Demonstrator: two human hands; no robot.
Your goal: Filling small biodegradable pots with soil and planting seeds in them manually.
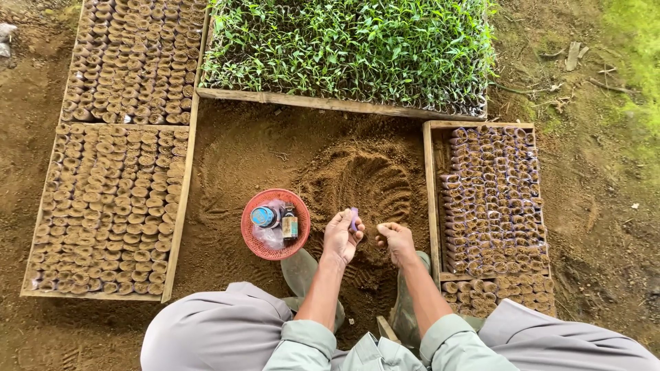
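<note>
Seated person, seen from above, knees spread, grey trousers and pale green sleeves at the near edge. Left hand (342, 235) raised over the soil, fingers closed together around a small purple tube (354, 219) whose end sticks out above the fingertips. Right hand (396, 240) just beside it, a little to the right, fingers curled in loosely; something small may be pinched there, but I cannot tell what, nor how tight the grip is. Both hands hang above a mound of loose brown soil (364, 182) marked with curved finger furrows. Just left of the left hand sits a round red mesh basket (256, 242) on the ground, holding a blue-lidded jar (262, 216), a small dark bottle (289, 225) and clear plastic. Right of the hands, a wooden tray (431, 199) packed with purple-sleeved soil pots, most lying in rows. On the left, two wooden trays (177, 227) full of upright soil-filled pots, no sprouts showing. At the far side, a wooden tray of dense green seedlings (350, 48). Two green rubber boots (300, 271) rest on the soil between the knees.
</note>
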